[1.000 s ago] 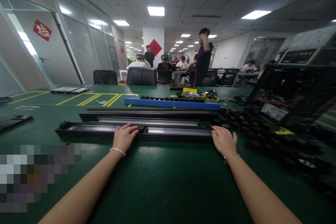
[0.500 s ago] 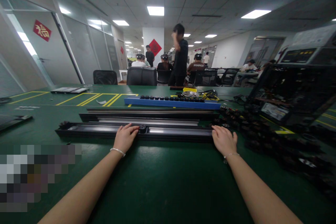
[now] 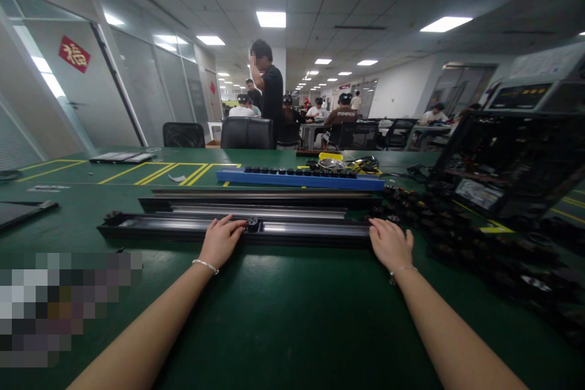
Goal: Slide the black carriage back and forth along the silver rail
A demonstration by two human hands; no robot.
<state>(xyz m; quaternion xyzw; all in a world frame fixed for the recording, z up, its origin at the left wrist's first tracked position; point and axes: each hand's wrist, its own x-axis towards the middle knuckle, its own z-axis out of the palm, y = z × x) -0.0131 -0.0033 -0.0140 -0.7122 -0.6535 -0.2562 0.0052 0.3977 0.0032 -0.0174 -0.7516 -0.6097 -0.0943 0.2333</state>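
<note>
A long black rail (image 3: 301, 227) with a shiny metal strip lies crosswise on the green table in front of me. A small black sliding block (image 3: 253, 225) sits in its channel near the middle. My left hand (image 3: 222, 242) rests over the rail's near edge, its fingers closed together and fingertips against the left side of the block. Around the rail's right end, my right hand (image 3: 390, 242) is closed, thumb at the near side; a dark end piece there is partly hidden. Two more dark rails (image 3: 260, 198) lie just behind.
A blue strip (image 3: 297, 181) carrying a row of small black parts lies farther back. At right are a heap of black parts (image 3: 479, 256) and an open black computer case (image 3: 484, 164). A person (image 3: 270, 91) stands beyond the table, near black chairs (image 3: 247, 133).
My left hand and the sliding block have shifted slightly right along the rail. My right hand stays at the rail's end. The standing person in the background has moved left.
</note>
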